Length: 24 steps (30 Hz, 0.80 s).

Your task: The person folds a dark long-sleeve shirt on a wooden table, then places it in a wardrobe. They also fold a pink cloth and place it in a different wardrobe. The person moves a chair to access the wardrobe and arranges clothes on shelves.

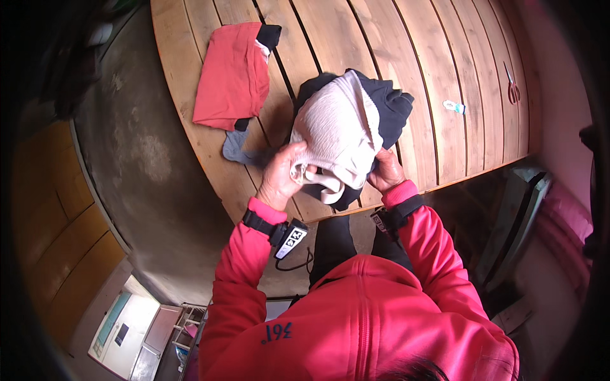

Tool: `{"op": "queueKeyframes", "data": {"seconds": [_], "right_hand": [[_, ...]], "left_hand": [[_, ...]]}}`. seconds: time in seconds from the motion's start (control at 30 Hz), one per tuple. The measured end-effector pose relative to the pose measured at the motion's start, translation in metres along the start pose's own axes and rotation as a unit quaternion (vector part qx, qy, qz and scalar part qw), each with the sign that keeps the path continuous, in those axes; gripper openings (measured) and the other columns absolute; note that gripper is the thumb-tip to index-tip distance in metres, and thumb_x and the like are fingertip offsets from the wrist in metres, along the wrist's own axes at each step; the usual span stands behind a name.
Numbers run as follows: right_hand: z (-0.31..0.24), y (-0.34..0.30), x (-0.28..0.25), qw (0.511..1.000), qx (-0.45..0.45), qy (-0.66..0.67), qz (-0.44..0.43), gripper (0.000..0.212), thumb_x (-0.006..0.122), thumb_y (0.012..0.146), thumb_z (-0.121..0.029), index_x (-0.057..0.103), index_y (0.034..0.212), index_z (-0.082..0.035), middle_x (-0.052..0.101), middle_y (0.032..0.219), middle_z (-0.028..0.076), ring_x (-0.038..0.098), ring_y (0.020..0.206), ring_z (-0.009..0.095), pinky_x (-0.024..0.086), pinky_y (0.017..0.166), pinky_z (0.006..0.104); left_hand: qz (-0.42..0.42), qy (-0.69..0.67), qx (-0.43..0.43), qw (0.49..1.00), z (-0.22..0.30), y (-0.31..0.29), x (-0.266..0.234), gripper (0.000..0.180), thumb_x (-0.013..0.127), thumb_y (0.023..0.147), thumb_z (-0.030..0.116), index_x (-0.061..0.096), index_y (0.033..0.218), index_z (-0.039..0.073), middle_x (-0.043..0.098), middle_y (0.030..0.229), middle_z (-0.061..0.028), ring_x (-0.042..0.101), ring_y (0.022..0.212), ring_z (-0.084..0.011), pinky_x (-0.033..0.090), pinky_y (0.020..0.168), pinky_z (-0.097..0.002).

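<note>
A pale pink garment (333, 120) of crinkled fabric, with a wide strap (329, 185) hanging at its near end, is between my hands. It could be a camisole or a bra; I cannot tell which. My left hand (283, 174) is closed on its near left edge, the thumb on top. My right hand (387, 171) grips its near right edge, with the fingertips partly hidden under the cloth. Beneath it a crumpled dark garment (395, 114) lies on the wooden slatted table (416, 51) and reaches to the near edge.
Left of my hands lies a folded red garment (232, 76) with black cloth (269, 36) at its corner. A grey-blue cloth (236, 149) pokes out below it. Farther right are a small white-and-blue item (454, 106) and red-handled scissors (513, 92). A pink-covered surface (562, 209) stands at the right.
</note>
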State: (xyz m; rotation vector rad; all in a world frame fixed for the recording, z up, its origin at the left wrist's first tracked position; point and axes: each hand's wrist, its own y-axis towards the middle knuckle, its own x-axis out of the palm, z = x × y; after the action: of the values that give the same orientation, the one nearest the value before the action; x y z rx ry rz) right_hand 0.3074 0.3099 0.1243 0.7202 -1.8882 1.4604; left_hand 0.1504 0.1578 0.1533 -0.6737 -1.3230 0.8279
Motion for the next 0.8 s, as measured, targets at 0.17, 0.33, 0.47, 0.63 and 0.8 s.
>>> {"op": "queueKeyframes", "data": {"seconds": [0.17,0.33,0.47,0.63,0.8], "right_hand": [[0.001,-0.004,-0.012,1.0,0.014,-0.01,-0.005,0.043,0.057,0.082,-0.006,0.042,0.122,-0.004,0.055,0.113,0.009,0.055,0.102,0.022,0.045,0.088,0.0381],[-0.005,-0.01,-0.005,0.998,0.007,-0.057,-0.026,0.05,0.056,0.085,-0.016,0.035,0.128,-0.003,0.049,0.121,0.009,0.049,0.109,0.022,0.041,0.093,0.0371],[-0.008,-0.021,0.011,0.984,-0.019,-0.125,-0.126,0.079,0.065,0.074,-0.042,0.025,0.134,-0.009,0.04,0.13,0.005,0.041,0.117,0.022,0.034,0.098,0.0408],[0.001,-0.029,0.029,0.98,-0.036,-0.193,-0.044,0.065,0.071,0.072,-0.017,0.037,0.126,-0.003,0.049,0.117,0.006,0.048,0.106,0.018,0.038,0.091,0.032],[0.006,-0.022,0.027,0.969,-0.062,-0.233,0.049,0.049,0.062,0.077,-0.005,0.042,0.122,-0.003,0.055,0.111,0.007,0.054,0.099,0.02,0.043,0.087,0.0332]], "left_hand": [[-0.034,0.141,0.105,0.984,-0.014,0.0,-0.009,0.017,0.054,0.082,0.008,0.057,0.098,0.001,0.061,0.09,-0.0053,0.06,0.077,-0.0153,0.049,0.07,-0.0272],[0.001,0.305,0.119,0.945,-0.011,-0.008,0.009,0.016,0.054,0.077,0.006,0.057,0.091,0.0,0.059,0.078,-0.0015,0.055,0.064,-0.0096,0.047,0.057,-0.0256],[0.06,0.386,0.192,0.9,-0.016,-0.006,0.019,0.011,0.053,0.071,0.004,0.056,0.08,-0.002,0.055,0.069,0.0007,0.049,0.059,-0.0067,0.042,0.053,-0.0236],[0.089,0.47,0.23,0.848,-0.027,0.009,0.015,0.015,0.053,0.069,0.007,0.056,0.079,-0.004,0.061,0.07,-0.0074,0.056,0.062,-0.0135,0.045,0.058,-0.0296],[0.11,0.497,0.221,0.832,-0.033,0.014,0.013,0.022,0.054,0.069,0.012,0.056,0.082,-0.005,0.063,0.073,-0.0153,0.061,0.068,-0.0207,0.047,0.063,-0.0327]]}}
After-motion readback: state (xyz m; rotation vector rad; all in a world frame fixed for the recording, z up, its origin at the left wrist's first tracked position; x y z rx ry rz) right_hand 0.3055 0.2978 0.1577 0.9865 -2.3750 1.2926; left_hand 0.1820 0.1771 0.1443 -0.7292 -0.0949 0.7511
